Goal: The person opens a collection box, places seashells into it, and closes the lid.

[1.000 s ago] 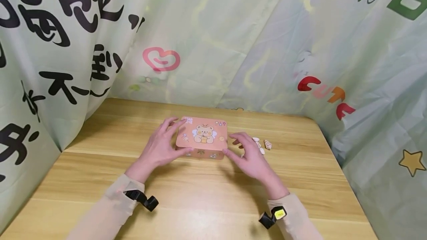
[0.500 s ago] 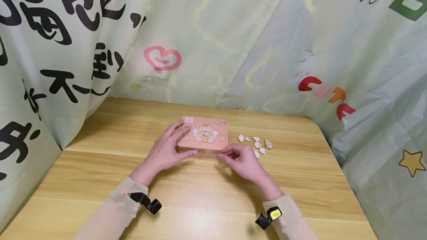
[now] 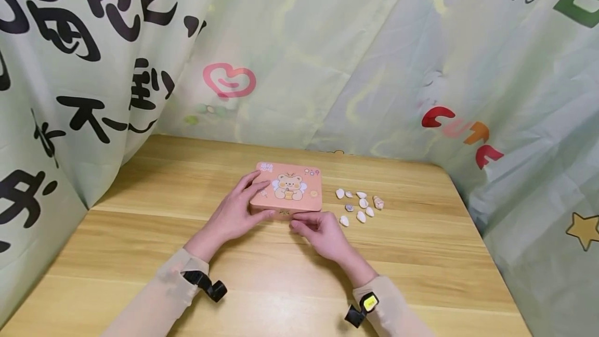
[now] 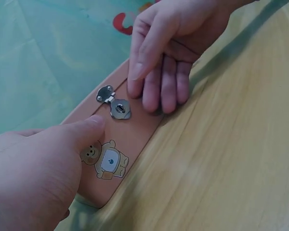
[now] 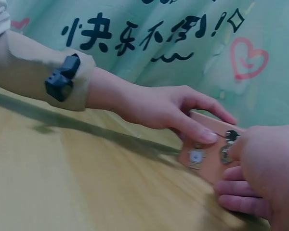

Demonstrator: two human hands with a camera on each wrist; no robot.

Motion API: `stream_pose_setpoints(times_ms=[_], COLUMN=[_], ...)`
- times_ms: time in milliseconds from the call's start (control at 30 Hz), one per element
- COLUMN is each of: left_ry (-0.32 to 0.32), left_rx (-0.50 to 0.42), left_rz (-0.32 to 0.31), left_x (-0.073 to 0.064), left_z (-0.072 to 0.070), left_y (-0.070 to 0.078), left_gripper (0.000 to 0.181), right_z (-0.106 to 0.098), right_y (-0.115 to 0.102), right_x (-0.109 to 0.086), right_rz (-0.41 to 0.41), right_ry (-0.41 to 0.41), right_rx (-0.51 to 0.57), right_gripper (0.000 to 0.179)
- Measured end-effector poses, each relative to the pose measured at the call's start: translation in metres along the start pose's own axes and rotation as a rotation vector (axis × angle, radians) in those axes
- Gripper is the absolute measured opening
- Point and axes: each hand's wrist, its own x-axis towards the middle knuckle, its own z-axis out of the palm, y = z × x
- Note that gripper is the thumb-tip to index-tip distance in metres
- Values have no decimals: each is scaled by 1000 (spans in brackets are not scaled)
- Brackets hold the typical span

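A pink tin box (image 3: 281, 203) with a bear on its lid stands closed on the wooden table. My left hand (image 3: 235, 206) holds its left side, thumb on the front face and fingers over the lid's edge. In the left wrist view, a metal latch (image 4: 120, 109) hangs on the front face. Close to that latch, the fingers of my right hand (image 3: 323, 233) lie against the front face, loosely bent, with nothing visible in their grasp. To the box's right lie several small white seashells (image 3: 363, 203) and a spiral pinkish shell (image 3: 378, 202).
The wooden table (image 3: 421, 254) reaches back to a printed curtain (image 3: 299, 56) that hangs behind and along both sides. A small camera is strapped to each wrist, the left camera (image 3: 217, 290) and the right camera (image 3: 355, 317) jutting inward.
My right hand has moved left from the box's right side to its front, near the latch, uncovering more shells. My left hand has shifted slightly, its thumb staying on the front.
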Motion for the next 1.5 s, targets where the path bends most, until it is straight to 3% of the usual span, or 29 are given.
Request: stream_pose_setpoints(times_ms=[200,333,800,1067,1200,1500], left_ry=[2,8,-3,-7,-9,6], left_rx=[-13,-18,-21,-26,-20,-10], left_rz=[8,12,1,3,-8,-18], left_x=[-1,-1,1,1,2,1], left_z=[1,3,2,2,1,-1], left_y=[-1,-3,-3,-4,-2,0], left_gripper=[76,75,79,79,79,80], right_z=[18,25,37,40,41,40], right_y=[0,-1,-1,-2,-2,-7], right_x=[2,3,3,5,5,7], right_rz=[87,114,100,184,213,153], right_ry=[96,145,239,246,207,170], right_rx=[168,222,349,472,491,426], right_gripper=[18,16,8,12,15,14])
